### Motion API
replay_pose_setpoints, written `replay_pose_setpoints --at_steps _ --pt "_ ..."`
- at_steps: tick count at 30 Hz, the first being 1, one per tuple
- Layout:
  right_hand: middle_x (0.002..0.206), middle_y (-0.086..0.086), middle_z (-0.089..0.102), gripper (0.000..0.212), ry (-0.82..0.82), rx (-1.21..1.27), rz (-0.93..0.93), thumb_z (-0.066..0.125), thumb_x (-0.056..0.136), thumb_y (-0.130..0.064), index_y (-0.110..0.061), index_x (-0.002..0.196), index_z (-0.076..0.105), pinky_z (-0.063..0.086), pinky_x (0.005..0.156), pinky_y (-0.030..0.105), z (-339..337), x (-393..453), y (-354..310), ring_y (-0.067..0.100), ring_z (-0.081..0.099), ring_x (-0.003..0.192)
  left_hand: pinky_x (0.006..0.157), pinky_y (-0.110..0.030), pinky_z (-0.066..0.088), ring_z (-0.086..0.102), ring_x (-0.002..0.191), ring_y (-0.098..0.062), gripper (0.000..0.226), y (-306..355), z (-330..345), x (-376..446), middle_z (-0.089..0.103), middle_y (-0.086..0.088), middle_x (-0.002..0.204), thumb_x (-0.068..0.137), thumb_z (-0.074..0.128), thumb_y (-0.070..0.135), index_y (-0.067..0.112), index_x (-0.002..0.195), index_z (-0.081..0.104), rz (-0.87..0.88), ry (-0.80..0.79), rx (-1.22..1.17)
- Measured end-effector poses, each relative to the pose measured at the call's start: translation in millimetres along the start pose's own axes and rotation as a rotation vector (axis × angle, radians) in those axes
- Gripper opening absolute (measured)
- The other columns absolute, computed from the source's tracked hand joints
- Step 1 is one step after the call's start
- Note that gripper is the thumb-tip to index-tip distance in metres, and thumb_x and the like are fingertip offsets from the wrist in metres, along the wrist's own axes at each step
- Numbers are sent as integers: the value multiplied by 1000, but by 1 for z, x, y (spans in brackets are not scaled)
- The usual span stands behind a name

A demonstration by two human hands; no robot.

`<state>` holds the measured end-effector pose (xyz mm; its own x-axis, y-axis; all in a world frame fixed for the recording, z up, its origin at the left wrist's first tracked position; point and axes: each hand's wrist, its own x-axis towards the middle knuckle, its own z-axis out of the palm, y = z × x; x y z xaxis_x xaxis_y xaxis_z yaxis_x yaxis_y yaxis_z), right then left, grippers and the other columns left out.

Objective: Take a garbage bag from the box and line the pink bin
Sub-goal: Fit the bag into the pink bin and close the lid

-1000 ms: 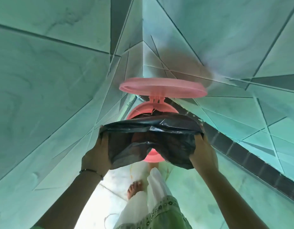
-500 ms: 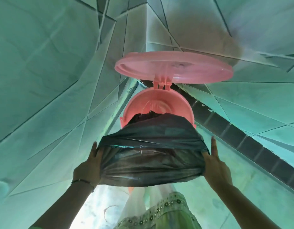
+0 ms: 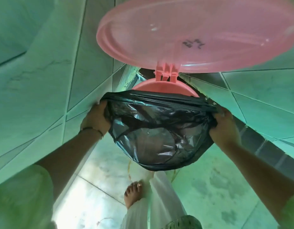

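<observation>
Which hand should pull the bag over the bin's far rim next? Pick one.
Neither clearly: left hand and right hand grip opposite sides of the black bag alike. The far pink rim near the hinge is still bare; use both.

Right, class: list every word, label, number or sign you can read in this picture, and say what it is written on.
Pink bin lid: a dark handwritten-looking mark, too blurred to read as letters or numbers.
Black garbage bag: no print visible.
Pink bin rim: no label visible.
Wall tiles and floor: no signs or writing.
So nothing here can be quoted with confidence.
</observation>
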<state>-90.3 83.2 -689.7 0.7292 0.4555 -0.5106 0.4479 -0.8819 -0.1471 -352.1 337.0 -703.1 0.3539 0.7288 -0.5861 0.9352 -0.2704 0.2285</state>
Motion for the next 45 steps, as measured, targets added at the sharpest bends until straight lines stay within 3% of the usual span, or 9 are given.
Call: replay_pose_setpoints --at_steps 6,11,16,20,28,34,39,41,45 --pt "133 8 54 28 168 141 -128 57 87 -10 -9 111 70 46 86 34 -21 35 -12 35 61 100 97 -28 40 56 115 -33 35 57 -21 35 62 -20 122 89 55 7 3 123 58 19 29 -443" --pt "135 7 50 35 297 199 -302 60 84 -6 -16 117 67 54 70 40 -19 51 -34 32 62 76 71 -13 44 55 97 -18 36 91 -23 51 60 -7 111 93 50 15 10 129 54 61 -38 -596" --pt "123 15 52 27 -12 -6 -159 57 88 -20 -16 115 63 50 86 45 -6 71 -24 41 61 99 88 -33 43 56 105 -30 52 78 -5 56 59 -21 113 96 39 41 1 125 56 -181 -135 -613" --pt "127 9 50 39 -285 -212 -315 56 85 -37 -32 122 47 50 87 50 -11 49 -8 39 61 104 104 -40 40 50 124 -37 54 41 8 38 52 -24 134 98 36 41 -1 127 53 -279 -189 -547" --pt "137 2 48 62 -289 -494 -486 62 82 -34 -31 139 37 52 74 36 -49 28 3 30 65 97 80 -31 54 59 95 -28 37 12 2 7 63 -15 105 87 59 6 6 124 59 -181 -139 -593" --pt "131 0 50 69 -291 -566 -496 62 76 -46 -35 138 33 53 65 33 -39 23 28 27 65 96 100 -41 45 61 111 -36 39 8 -8 -3 64 -25 118 82 65 0 1 121 61 -54 -58 -380" --pt "138 5 41 66 -252 -352 -218 59 85 -39 -20 142 32 55 59 36 19 -8 38 31 67 86 93 -42 47 63 100 -39 41 -18 24 -15 67 -25 112 77 70 0 3 117 64 -49 -51 -239" --pt "140 7 38 55 -212 -118 -91 56 89 -36 -22 138 38 49 60 35 40 -17 29 36 65 90 90 -45 52 64 96 -36 40 -14 35 -12 67 -26 109 79 61 -11 4 117 63 -224 -65 -569" --pt "127 15 49 35 -95 439 100 53 91 -22 -14 126 52 45 86 42 55 -32 9 36 55 107 47 -16 48 62 45 -8 34 -2 39 -2 69 5 53 95 31 -7 -1 116 57 -597 -205 -1088"
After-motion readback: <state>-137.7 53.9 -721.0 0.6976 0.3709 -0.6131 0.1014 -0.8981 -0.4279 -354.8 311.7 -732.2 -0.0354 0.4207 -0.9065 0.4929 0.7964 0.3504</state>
